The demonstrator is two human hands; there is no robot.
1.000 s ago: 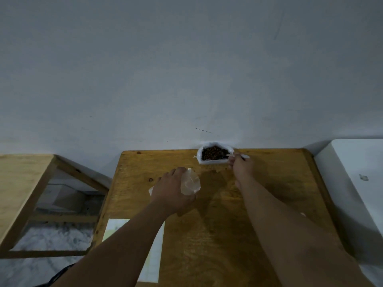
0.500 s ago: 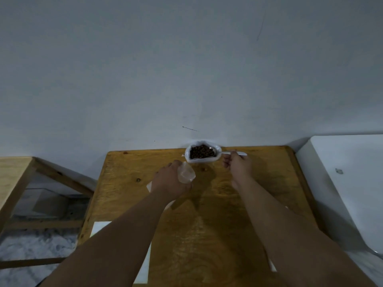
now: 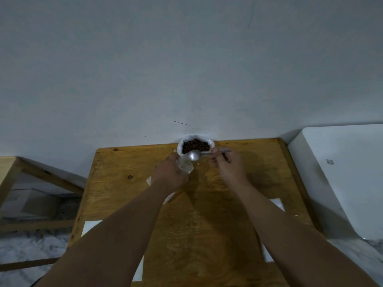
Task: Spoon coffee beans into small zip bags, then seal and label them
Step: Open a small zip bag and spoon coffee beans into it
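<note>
Two bare forearms reach from the near edge across a wooden table [image 3: 207,224]. A white sheet [image 3: 91,226] lies flat on the near left part of the table, partly under the left forearm. Another white sheet shows at the right edge [image 3: 276,204].

Beyond the middle of the table, the left hand [image 3: 171,175] grips a small clear zip bag [image 3: 185,167], fingers curled round it, with the mouth turned to the far side. How far the mouth gapes cannot be told.

To its right, the right hand [image 3: 228,166] pinches the handle of a metal spoon [image 3: 195,155] between thumb and fingertips. The spoon's bowl points left. It sits between the zip bag's mouth and the near rim of a white bag [image 3: 209,141] and shows bare metal.

The white bag stands open at the table's far edge, against the grey wall [image 3: 186,59], and is filled with dark coffee beans [image 3: 194,145].

A white unit [image 3: 342,172] stands just right of the table, and a wooden frame [image 3: 12,168] stands apart at the left.
</note>
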